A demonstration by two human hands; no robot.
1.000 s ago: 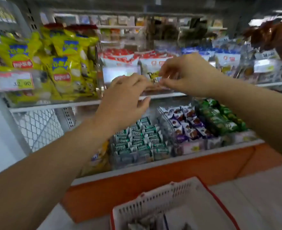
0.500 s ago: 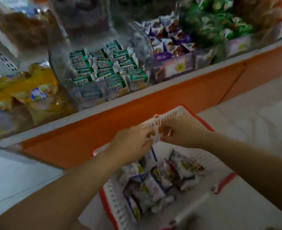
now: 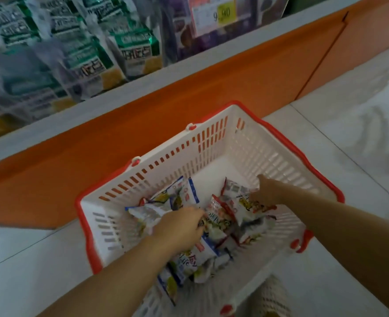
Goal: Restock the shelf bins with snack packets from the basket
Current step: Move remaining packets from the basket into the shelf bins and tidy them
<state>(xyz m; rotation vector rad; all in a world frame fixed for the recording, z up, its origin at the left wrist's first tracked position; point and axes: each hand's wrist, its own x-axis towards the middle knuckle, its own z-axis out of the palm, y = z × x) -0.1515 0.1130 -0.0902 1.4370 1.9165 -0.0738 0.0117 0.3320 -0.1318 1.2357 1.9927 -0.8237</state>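
A white basket with a red rim [image 3: 280, 136] stands on the floor below the shelf. Several snack packets lie in it, some blue-edged [image 3: 177, 195], some red-edged [image 3: 234, 191]. My left hand [image 3: 179, 227] is down in the basket, its fingers curled over a packet in the middle of the heap. My right hand [image 3: 266, 193] rests on a red-edged packet at the right, thumb raised; its fingers are hidden against the packet. Above, clear shelf bins hold green-and-white packets [image 3: 134, 46].
An orange shelf base [image 3: 189, 94] runs right behind the basket under a grey shelf edge. A price label [image 3: 214, 14] hangs on a bin of purple packets. Pale floor tiles [image 3: 349, 124] surround the basket. A beige shoe [image 3: 271, 298] shows at the bottom.
Both hands came down from the upper shelf bin into the basket. The view tilted down from the shelves. The hands now touch the packets instead of hovering at the basket rim.
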